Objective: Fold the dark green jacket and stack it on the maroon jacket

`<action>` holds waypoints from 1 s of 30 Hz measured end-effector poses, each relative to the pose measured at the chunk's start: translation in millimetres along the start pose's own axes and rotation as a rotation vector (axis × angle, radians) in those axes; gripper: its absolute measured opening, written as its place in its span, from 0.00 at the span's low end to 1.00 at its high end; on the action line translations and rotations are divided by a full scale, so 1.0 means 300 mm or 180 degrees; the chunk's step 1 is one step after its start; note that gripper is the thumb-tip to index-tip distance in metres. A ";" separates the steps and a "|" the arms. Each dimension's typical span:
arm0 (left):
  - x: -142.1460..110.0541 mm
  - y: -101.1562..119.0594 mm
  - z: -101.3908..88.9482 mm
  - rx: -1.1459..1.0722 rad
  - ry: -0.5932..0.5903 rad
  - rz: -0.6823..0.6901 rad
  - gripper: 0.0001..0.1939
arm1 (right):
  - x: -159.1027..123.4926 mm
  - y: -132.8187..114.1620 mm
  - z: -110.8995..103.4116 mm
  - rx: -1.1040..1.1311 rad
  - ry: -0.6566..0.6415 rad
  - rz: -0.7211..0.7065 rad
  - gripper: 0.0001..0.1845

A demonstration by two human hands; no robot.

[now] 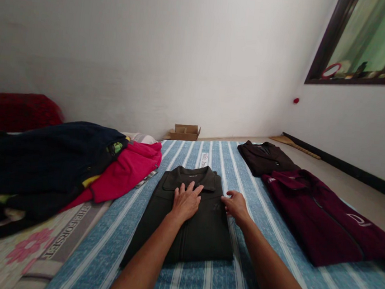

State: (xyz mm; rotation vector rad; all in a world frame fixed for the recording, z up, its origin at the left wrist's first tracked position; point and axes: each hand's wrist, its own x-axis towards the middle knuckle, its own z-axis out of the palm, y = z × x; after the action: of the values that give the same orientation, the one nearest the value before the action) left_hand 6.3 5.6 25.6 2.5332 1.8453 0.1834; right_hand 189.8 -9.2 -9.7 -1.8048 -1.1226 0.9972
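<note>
Jacket [191, 226], dark, folded, collar up

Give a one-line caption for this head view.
Left hand flat on a folded dark jacket, right hand at its edge, on a striped blue sheet.

Left hand [185, 202] lies flat on folded dark jacket [185, 216]; right hand [236, 206] touches its edge.

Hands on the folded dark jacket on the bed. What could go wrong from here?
1. The left hand presses flat near the collar while the right hand only touches the edge of the dark jacket; a sideways pull could skew the fold.
2. The loose clothes pile lies close on the left and could get dragged in.
3. The maroon jacket lies close on the right; a wide sweep might ruffle it.
</note>
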 end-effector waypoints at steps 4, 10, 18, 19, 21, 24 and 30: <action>0.005 0.003 -0.028 -0.0078 0.0066 0.0032 0.25 | -0.005 -0.010 0.005 -0.0053 -0.0052 0.0100 0.25; -0.002 -0.093 -0.061 -0.0319 0.0347 -0.0125 0.23 | -0.009 -0.001 0.011 -0.0045 -0.0145 0.0182 0.20; -0.035 -0.331 -0.071 -0.0576 0.0442 -0.1454 0.23 | -0.026 0.008 0.029 0.0102 -0.0378 0.0267 0.14; -0.041 -0.352 -0.069 -0.0678 0.0374 -0.1584 0.23 | -0.030 0.009 0.031 0.0139 -0.0394 0.0277 0.14; -0.051 -0.388 -0.063 -0.0967 0.0286 -0.1809 0.22 | -0.040 0.011 0.032 0.0233 -0.0417 0.0305 0.15; -0.064 -0.431 -0.048 -0.1342 0.0312 -0.1975 0.17 | -0.058 0.013 0.034 0.0420 -0.0468 0.0372 0.19; -0.086 -0.456 -0.018 -0.1842 0.0221 -0.1978 0.12 | -0.086 0.013 0.036 0.0934 -0.0622 0.0453 0.19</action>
State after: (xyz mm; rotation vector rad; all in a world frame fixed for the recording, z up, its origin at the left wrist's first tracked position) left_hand -131.8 23.1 18.9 1.5319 2.1019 0.6759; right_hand 173.5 -32.2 -12.0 -1.5922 -0.9137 1.3712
